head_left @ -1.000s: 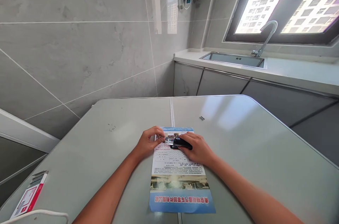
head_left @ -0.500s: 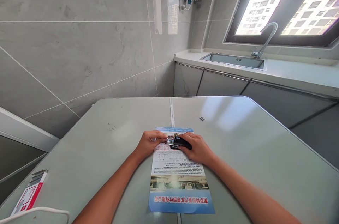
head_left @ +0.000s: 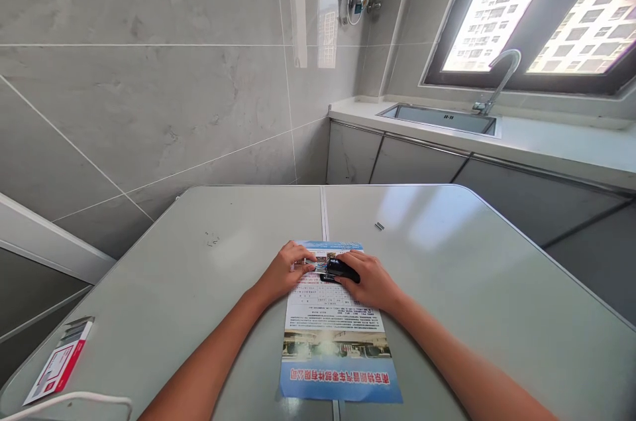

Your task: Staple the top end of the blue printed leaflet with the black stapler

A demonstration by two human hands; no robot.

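A black stapler [head_left: 342, 269] with a shiny metal part at its left end rests over the upper part of a printed sheet [head_left: 338, 345]. My right hand [head_left: 368, 277] is wrapped round the black body of the stapler. My left hand [head_left: 287, 269] pinches at the stapler's metal end, thumb and fingers close together; the exact piece between the fingertips is too small to make out. The sheet lies flat, with blue bands and a photo strip, its red lettering upside down to me.
Two short strips of staples [head_left: 379, 226] lie behind on the right of the table [head_left: 497, 288]. Loose staples [head_left: 212, 239] are scattered at the left. A red and white packet [head_left: 59, 364] and a white curved bar [head_left: 74, 396] are at the near left.
My left hand's fingers have shifted slightly and look more bunched at the stapler's metal end. My right hand keeps its hold on the stapler. The view has tilted a little.
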